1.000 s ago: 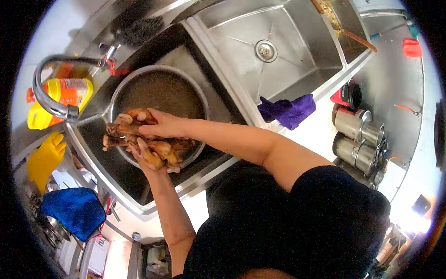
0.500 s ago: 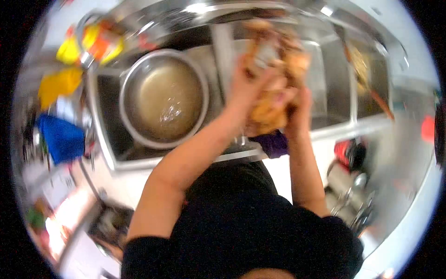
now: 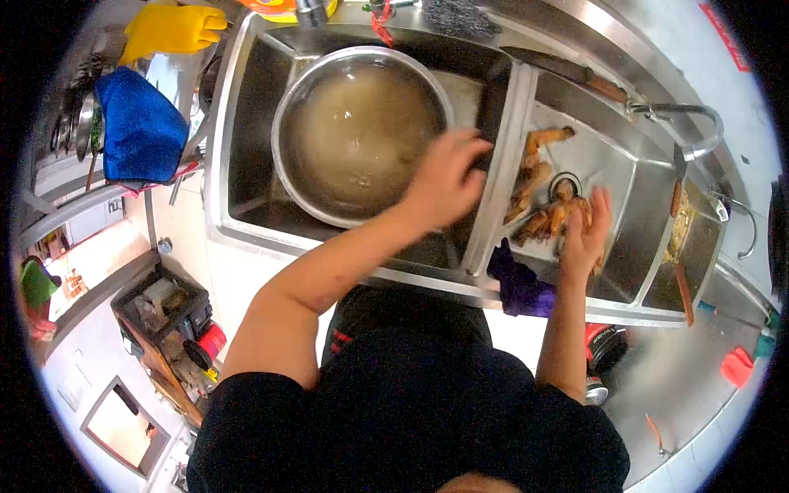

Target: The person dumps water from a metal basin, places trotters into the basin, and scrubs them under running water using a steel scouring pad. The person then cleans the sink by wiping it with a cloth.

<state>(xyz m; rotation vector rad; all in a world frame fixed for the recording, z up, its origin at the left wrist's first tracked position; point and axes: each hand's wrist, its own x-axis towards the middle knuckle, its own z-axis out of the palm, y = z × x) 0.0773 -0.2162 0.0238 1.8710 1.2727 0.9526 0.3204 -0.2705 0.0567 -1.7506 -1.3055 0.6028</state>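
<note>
Over the right side of the round basin [image 3: 278,135]: the left hand [image 3: 450,174] is held open, palm down, its slightly bent fingers pointed toward the sink divider [image 3: 500,177].
Over the middle compartment [image 3: 579,123]: the right hand [image 3: 587,234] is held wide, fingers raised and parted; whether the browned pieces [image 3: 536,177] are touched by it cannot be told.
Browned pieces: scattered on the floor of the middle compartment, around the drain [image 3: 565,182] and beside the divider; some are partly hidden by the right hand.
Basin: set in the left compartment [image 3: 246,156] and filled with cloudy, brownish water [image 3: 345,131].
Purple cloth [image 3: 522,283]: draped over the front edge of the sink, near the right wrist.
Knife [image 3: 567,72]: laid at the back of the middle compartment, its wooden handle directed toward the tap [image 3: 686,111].
Narrow compartment [image 3: 705,246]: pale scraps [image 3: 680,226] and a wooden handle [image 3: 683,294] are seen at the right.
Far left: a yellow glove [image 3: 174,31] is seen above a hanging blue cloth [image 3: 140,127].
</note>
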